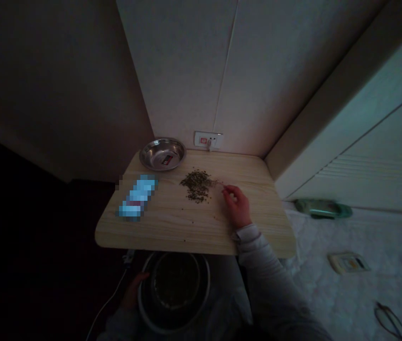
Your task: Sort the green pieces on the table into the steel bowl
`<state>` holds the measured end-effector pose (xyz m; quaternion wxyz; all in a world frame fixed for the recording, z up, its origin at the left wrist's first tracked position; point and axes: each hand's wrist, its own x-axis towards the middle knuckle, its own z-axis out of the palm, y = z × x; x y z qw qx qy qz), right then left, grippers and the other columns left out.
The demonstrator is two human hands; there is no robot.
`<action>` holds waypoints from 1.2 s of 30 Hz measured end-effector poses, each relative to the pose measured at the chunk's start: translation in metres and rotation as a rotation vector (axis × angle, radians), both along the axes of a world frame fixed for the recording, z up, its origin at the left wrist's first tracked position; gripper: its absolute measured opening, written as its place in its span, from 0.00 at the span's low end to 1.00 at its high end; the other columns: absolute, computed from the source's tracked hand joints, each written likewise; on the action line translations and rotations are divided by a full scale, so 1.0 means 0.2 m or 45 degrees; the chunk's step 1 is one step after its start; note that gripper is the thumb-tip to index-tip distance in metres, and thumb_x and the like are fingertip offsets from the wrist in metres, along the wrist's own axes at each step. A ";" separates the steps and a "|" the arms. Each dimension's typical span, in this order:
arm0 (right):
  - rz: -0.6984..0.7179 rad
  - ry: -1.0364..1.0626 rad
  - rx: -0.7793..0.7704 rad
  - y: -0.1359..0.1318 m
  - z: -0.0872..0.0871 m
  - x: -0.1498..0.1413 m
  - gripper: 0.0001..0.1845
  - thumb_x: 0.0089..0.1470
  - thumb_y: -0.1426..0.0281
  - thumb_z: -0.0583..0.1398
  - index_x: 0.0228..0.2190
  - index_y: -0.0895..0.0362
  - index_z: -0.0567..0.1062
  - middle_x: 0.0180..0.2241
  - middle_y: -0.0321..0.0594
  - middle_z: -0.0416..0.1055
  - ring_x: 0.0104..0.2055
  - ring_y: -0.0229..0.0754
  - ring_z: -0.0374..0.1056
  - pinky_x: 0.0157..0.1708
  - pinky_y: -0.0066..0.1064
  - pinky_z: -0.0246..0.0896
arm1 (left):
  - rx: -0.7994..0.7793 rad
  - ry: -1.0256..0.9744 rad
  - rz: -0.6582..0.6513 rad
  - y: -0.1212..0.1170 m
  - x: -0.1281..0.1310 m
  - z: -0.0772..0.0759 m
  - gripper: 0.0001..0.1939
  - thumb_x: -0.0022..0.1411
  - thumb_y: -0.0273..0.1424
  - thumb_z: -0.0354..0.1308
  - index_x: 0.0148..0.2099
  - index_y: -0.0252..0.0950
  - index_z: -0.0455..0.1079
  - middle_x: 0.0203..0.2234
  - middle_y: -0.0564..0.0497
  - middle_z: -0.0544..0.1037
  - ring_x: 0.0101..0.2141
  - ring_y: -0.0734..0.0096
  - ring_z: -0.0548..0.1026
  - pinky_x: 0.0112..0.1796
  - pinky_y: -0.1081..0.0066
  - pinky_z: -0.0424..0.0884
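In a dim room, dark bits [197, 183] are piled on the desk [161, 227], just left of the nearer right hand [236, 206], whose fingers are pinched, seemingly on a thin strip [218, 183]; below, a bowl [203, 294] is held at its rim by the left hand [134, 290].

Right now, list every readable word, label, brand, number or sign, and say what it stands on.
No text can be read.
Sticker in the metal bowl: too blurred.
Phone-like thing: pixelated, unreadable.
Pale item at far right: printed patch, too small.
Wall socket: any marking too small.
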<state>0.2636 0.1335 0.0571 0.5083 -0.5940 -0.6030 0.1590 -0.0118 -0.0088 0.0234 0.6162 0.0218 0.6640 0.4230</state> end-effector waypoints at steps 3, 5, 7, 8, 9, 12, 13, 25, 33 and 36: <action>-0.187 0.193 -0.141 -0.05 -0.01 0.14 0.12 0.44 0.66 0.53 0.32 0.59 0.67 0.29 0.40 0.68 0.30 0.37 0.63 0.32 0.31 0.57 | -0.017 -0.012 -0.050 -0.01 0.09 0.02 0.11 0.40 0.18 0.52 0.14 0.36 0.66 0.11 0.53 0.72 0.21 0.66 0.71 0.32 0.67 0.66; -0.219 0.245 -0.242 -0.10 -0.02 0.21 0.13 0.43 0.66 0.53 0.32 0.60 0.67 0.29 0.41 0.68 0.30 0.38 0.63 0.31 0.31 0.57 | -0.024 -0.055 -0.056 -0.01 0.15 0.01 0.11 0.43 0.20 0.51 0.13 0.35 0.66 0.10 0.53 0.71 0.20 0.67 0.71 0.30 0.67 0.67; -0.239 0.230 -0.294 -0.16 -0.02 0.25 0.14 0.43 0.65 0.53 0.33 0.60 0.67 0.29 0.41 0.68 0.30 0.38 0.63 0.30 0.31 0.57 | -0.057 -0.099 -0.077 0.00 0.18 0.00 0.12 0.44 0.20 0.50 0.13 0.34 0.66 0.10 0.52 0.71 0.19 0.69 0.71 0.29 0.69 0.67; -0.239 0.204 -0.311 -0.19 -0.02 0.26 0.14 0.43 0.65 0.53 0.33 0.60 0.67 0.29 0.41 0.68 0.30 0.38 0.63 0.30 0.31 0.57 | -0.075 -0.121 -0.085 0.01 0.19 0.00 0.12 0.44 0.19 0.50 0.13 0.33 0.66 0.10 0.51 0.71 0.19 0.69 0.71 0.29 0.70 0.67; -0.229 0.168 -0.328 -0.22 -0.02 0.25 0.14 0.43 0.65 0.53 0.33 0.60 0.67 0.29 0.41 0.68 0.30 0.38 0.63 0.30 0.30 0.57 | -0.096 -0.142 -0.088 0.02 0.20 -0.01 0.13 0.44 0.19 0.50 0.13 0.33 0.66 0.11 0.51 0.71 0.19 0.70 0.71 0.28 0.71 0.67; -0.194 0.035 -0.370 -0.27 -0.01 0.20 0.15 0.44 0.66 0.52 0.34 0.59 0.67 0.27 0.39 0.68 0.27 0.37 0.63 0.28 0.29 0.57 | -0.152 -0.197 -0.072 0.05 0.21 -0.01 0.13 0.44 0.19 0.50 0.12 0.33 0.65 0.10 0.51 0.71 0.17 0.70 0.70 0.26 0.70 0.67; -0.181 0.000 -0.375 -0.28 -0.01 0.18 0.15 0.45 0.66 0.51 0.35 0.59 0.67 0.26 0.39 0.68 0.26 0.37 0.62 0.27 0.28 0.57 | -0.161 -0.206 -0.059 0.05 0.21 0.00 0.13 0.44 0.19 0.50 0.12 0.33 0.65 0.10 0.51 0.71 0.16 0.70 0.70 0.26 0.70 0.67; -0.063 -0.128 -0.405 -0.13 0.01 0.11 0.16 0.45 0.66 0.50 0.37 0.58 0.67 0.24 0.37 0.68 0.25 0.36 0.62 0.26 0.27 0.56 | -0.205 -0.112 -0.001 0.06 0.19 0.03 0.14 0.42 0.17 0.49 0.11 0.35 0.64 0.08 0.51 0.70 0.17 0.68 0.70 0.27 0.69 0.66; 0.046 -0.195 -0.408 -0.16 0.01 0.08 0.15 0.46 0.66 0.50 0.36 0.58 0.67 0.23 0.36 0.68 0.25 0.35 0.61 0.27 0.27 0.55 | -0.120 -0.048 0.012 0.06 0.18 0.01 0.14 0.42 0.16 0.49 0.11 0.34 0.64 0.08 0.54 0.70 0.15 0.74 0.68 0.23 0.73 0.66; 0.083 -0.213 -0.406 -0.18 0.01 0.07 0.15 0.46 0.66 0.50 0.36 0.58 0.68 0.23 0.36 0.67 0.24 0.35 0.61 0.26 0.27 0.55 | -0.172 -0.080 0.041 0.07 0.17 0.02 0.15 0.43 0.17 0.49 0.10 0.35 0.63 0.07 0.54 0.69 0.14 0.74 0.67 0.21 0.74 0.65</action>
